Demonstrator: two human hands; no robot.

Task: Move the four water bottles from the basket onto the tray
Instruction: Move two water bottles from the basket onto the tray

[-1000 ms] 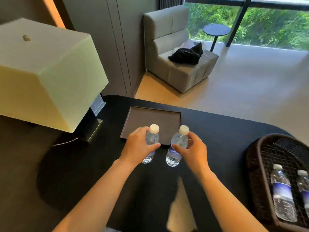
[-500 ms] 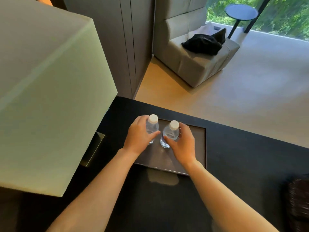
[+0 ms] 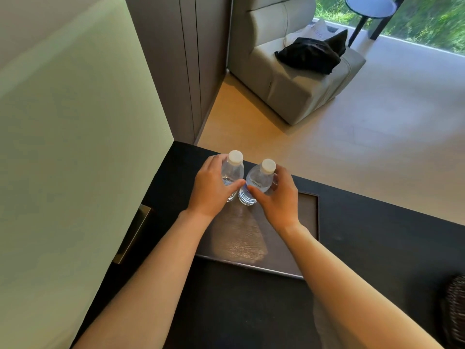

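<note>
left hand (image 3: 210,191) grip: wrapped round left bottle (image 3: 232,172) | right hand (image 3: 278,201) grip: wrapped round right bottle (image 3: 256,181) | both upright, bases at tray (image 3: 308,212) far end, side by side, likely saving room | basket (image 3: 455,308) at counter (image 3: 251,311) edge, contents unseen

Two bottles (image 3: 232,173) (image 3: 256,183) — clear glossy plastic, matt white caps. Tray (image 3: 308,217): brown, faintly grained, slight sheen. Table (image 3: 377,238) — matt black. Basket (image 3: 455,311): dark woven wicker. Armchair (image 3: 289,81): grey cloth.
</note>
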